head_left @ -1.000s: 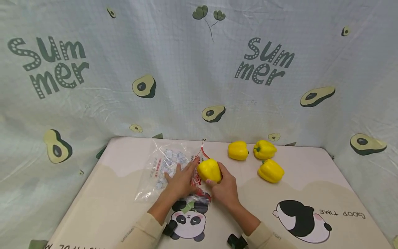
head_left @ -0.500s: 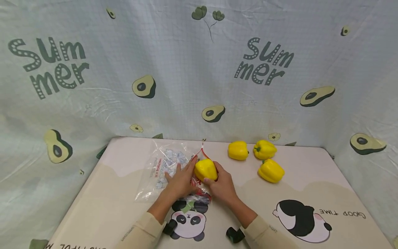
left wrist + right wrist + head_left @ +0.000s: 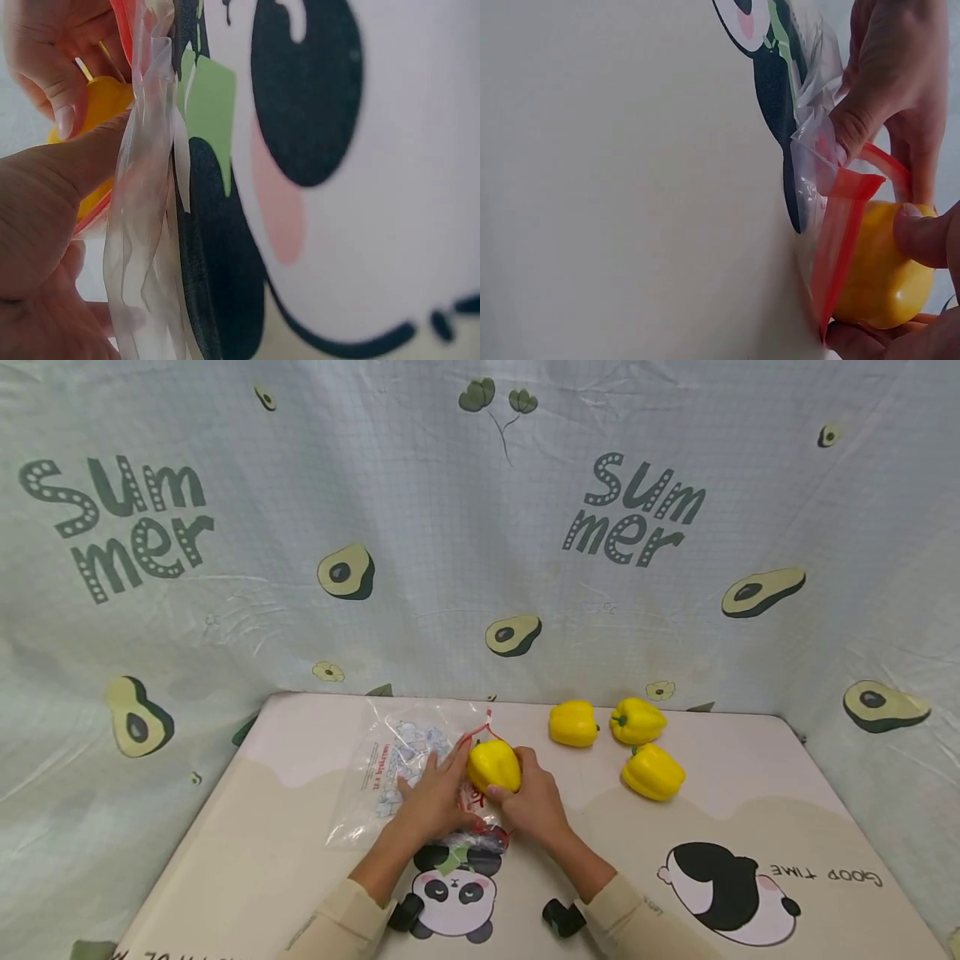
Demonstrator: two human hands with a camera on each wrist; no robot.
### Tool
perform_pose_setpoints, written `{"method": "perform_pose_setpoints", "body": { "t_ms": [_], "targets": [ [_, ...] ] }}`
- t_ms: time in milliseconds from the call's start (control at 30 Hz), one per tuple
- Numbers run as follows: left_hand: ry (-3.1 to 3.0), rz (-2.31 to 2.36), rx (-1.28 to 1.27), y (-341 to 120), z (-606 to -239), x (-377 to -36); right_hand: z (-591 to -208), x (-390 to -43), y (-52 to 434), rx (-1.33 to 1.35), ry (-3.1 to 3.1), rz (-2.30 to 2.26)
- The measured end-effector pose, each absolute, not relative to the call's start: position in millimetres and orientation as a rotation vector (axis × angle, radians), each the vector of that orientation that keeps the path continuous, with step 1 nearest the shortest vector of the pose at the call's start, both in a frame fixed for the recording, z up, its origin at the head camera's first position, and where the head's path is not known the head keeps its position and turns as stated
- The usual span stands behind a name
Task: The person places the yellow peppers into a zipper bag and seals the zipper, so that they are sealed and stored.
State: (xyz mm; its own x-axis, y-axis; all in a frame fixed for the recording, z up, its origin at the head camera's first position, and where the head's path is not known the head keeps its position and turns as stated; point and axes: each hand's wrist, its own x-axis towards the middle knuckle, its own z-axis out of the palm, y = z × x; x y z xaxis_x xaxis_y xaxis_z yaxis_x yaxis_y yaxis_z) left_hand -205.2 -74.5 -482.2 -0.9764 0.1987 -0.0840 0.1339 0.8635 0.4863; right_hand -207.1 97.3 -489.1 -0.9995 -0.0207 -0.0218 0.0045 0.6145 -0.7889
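Observation:
A clear zip bag (image 3: 352,810) with a red edge and printed ice-cube pattern lies flat on the table. My left hand (image 3: 431,802) rests on it with fingers spread, its thumb at the mouth, whose red strips (image 3: 847,225) stand apart. My right hand (image 3: 536,802) grips a yellow bell pepper (image 3: 493,766) between thumb and fingers, right at that mouth. In the right wrist view the pepper (image 3: 885,277) sits partly behind a red strip. The left wrist view shows the left thumb (image 3: 90,154) in front of the pepper (image 3: 105,101).
Three more yellow bell peppers stand at the back right: one on the left (image 3: 573,723), one behind (image 3: 638,721) and one in front (image 3: 654,772). The tabletop (image 3: 240,877) has panda prints and meets a patterned curtain (image 3: 420,485) at the back.
My right hand has moved slightly left with the pepper, bringing it closer to the left hand and into the bag's mouth. The left hand stays nearly still.

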Motion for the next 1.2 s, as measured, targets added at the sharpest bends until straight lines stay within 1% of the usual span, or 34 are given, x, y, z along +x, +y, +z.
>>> {"method": "perform_pose_setpoints", "body": {
  "t_ms": [500,833,1200],
  "targets": [
    [2.965,0.729,0.364,-70,-473,-202,-482,-210,92,0.027,2.824,-1.259],
    [2.961,0.732,0.328,-71,-476,-205,-485,-213,95,-0.091,2.809,-1.229],
    [2.990,0.712,0.328,-70,-474,-203,-482,-217,96,-0.115,2.814,-1.167]
  ]
}}
